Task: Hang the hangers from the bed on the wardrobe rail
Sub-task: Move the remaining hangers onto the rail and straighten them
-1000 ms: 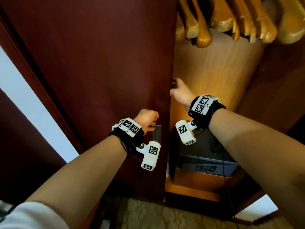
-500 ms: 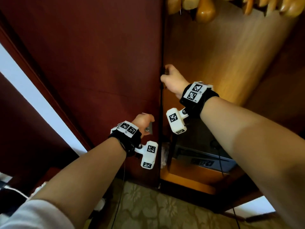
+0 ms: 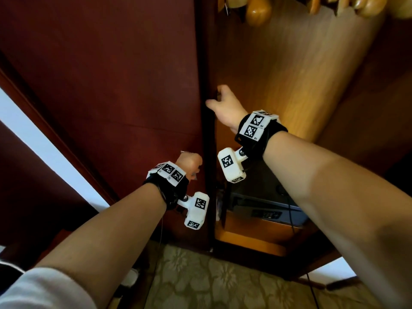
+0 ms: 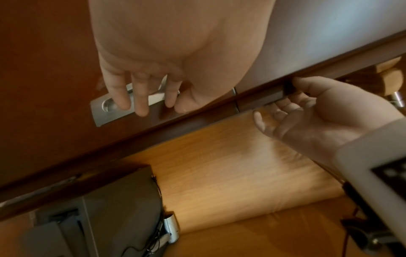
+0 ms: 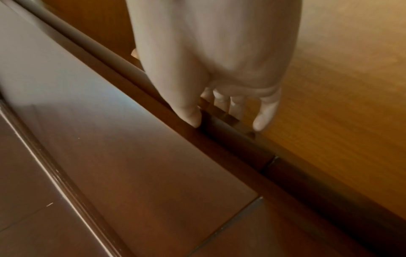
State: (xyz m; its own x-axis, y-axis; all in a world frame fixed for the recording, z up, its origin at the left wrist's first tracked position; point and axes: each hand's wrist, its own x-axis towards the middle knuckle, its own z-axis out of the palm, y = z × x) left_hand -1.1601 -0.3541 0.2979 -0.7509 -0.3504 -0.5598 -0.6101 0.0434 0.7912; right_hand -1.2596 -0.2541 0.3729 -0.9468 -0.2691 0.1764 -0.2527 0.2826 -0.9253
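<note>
The person stands in front of a wardrobe with a dark red sliding door (image 3: 107, 85). The left hand (image 3: 189, 163) is low on the door, near its right edge. Its fingers (image 4: 140, 97) curl into a silver handle plate (image 4: 103, 111) set flat in the door, and they grip it. The right hand (image 3: 224, 105) is higher up and farther away. Its fingers (image 5: 266, 111) hook around the door's dark edge (image 3: 206, 63), with the thumb (image 5: 189, 113) on the front side, so this hand holds the edge of the door.

To the right of the door the wardrobe is open. Its inside back wall (image 3: 301, 74) is light yellow wood. At the very top, the round ends of wooden hangers (image 3: 258, 10) hang down inside the wardrobe, far above both hands. The rail they hang from is out of view in the head picture. No hanger is in either hand.

Low inside the wardrobe sits a dark safe (image 3: 265, 204) with a small keypad on its front. A thin black cord (image 3: 289, 210) runs down past it. The floor near the person has a pale green carpet with flowers (image 3: 211, 279). A white sleeve (image 3: 40, 291) shows at the near left corner.
</note>
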